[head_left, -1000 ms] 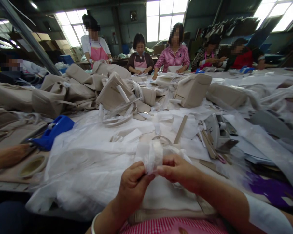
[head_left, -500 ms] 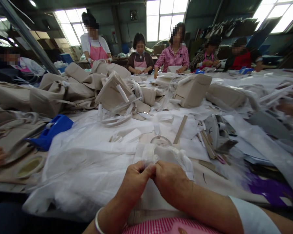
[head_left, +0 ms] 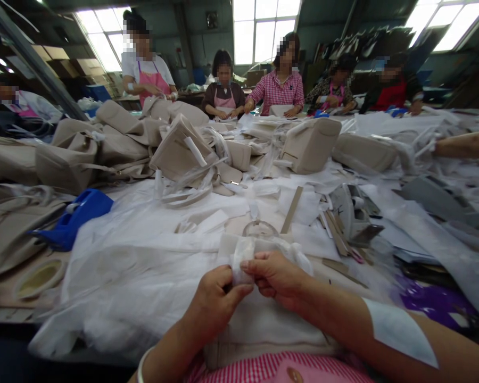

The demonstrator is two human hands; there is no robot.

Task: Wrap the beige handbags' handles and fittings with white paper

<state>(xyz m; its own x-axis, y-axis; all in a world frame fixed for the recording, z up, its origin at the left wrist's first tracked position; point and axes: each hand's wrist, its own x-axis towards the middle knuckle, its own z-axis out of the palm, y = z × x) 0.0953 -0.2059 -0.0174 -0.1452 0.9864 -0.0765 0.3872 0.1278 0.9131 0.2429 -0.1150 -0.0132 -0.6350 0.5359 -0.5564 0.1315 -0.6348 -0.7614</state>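
Observation:
Right in front of me, a beige bag [head_left: 214, 355] rests against my striped apron, mostly covered by white sheet. A strip of thin white wrapping [head_left: 244, 249] is bunched at its upper part; what lies inside the wrapping is hidden. My left hand [head_left: 217, 298] is closed on the left and lower side of this wrapping, thumb pointing right. From the right, my right hand [head_left: 277, 276] pinches the same wrapping between thumb and forefinger. Just beyond the hands lies a clear tape roll [head_left: 260, 227].
Beige bags [head_left: 183, 146] are heaped across the table. A blue tape dispenser [head_left: 77, 218] and a tape roll [head_left: 40, 279] lie left; a grey tape dispenser [head_left: 353, 213] and purple plastic [head_left: 431, 300] lie right. A co-worker's arm [head_left: 465, 144] reaches in. Several people work opposite.
My hands, pressed together before, are now slightly apart. My right hand has shifted its grip, and more of the wrapping shows. A co-worker's arm at right reaches further in.

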